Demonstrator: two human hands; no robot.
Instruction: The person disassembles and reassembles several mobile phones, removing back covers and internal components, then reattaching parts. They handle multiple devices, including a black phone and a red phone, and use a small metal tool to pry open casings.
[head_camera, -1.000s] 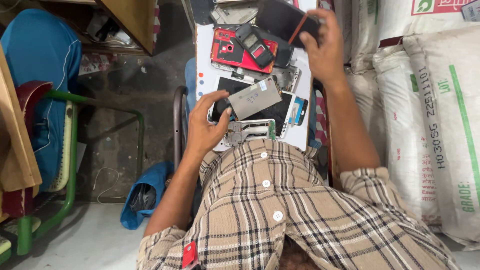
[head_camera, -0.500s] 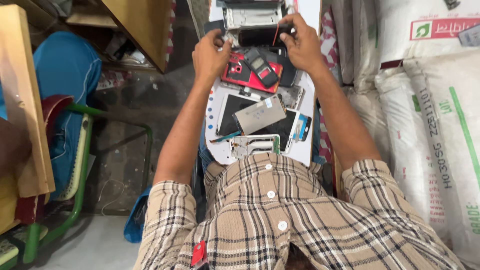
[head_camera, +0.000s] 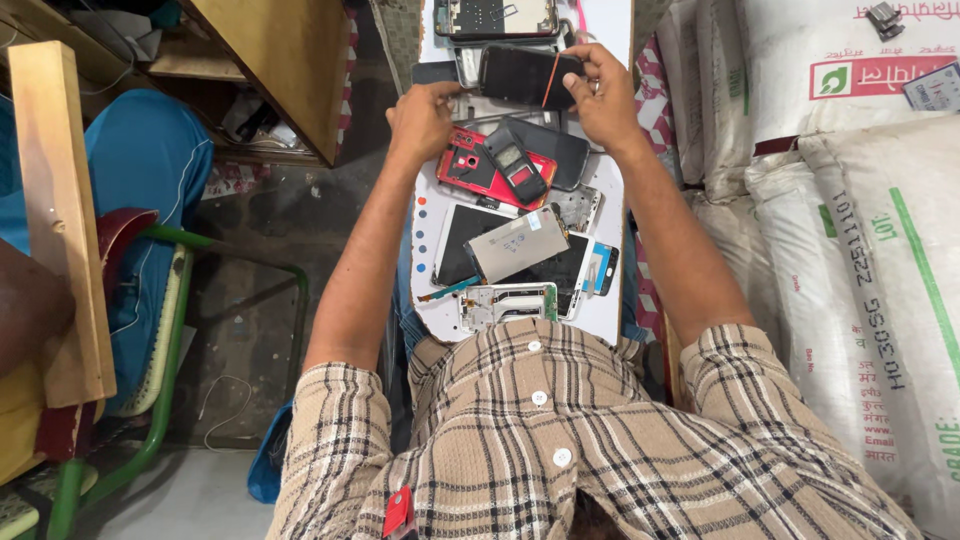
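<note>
My right hand (head_camera: 603, 95) grips a black phone screen panel (head_camera: 522, 77) by its right end, holding it flat above the far part of a white board (head_camera: 612, 300). Close to the panel's left end, my left hand (head_camera: 423, 120) rests with curled fingers on the board; whether it touches the panel I cannot tell. Below the hands lie a red phone back frame (head_camera: 470, 170) with a small dark phone (head_camera: 514, 163) on it, a grey display module (head_camera: 517, 243), black screens and a white phone frame (head_camera: 506, 303).
White printed sacks (head_camera: 850, 230) are stacked along the right. A wooden cabinet (head_camera: 275, 70) stands at the upper left, with a wooden plank (head_camera: 62, 220), a green-framed chair (head_camera: 165, 340) and blue cloth (head_camera: 150, 160) on the left. Another phone frame (head_camera: 495, 17) lies at the board's far end.
Both hands have reached toward the board's far end. My left hand left the grey display module lying on the board; my right hand still holds the black panel, now lower.
</note>
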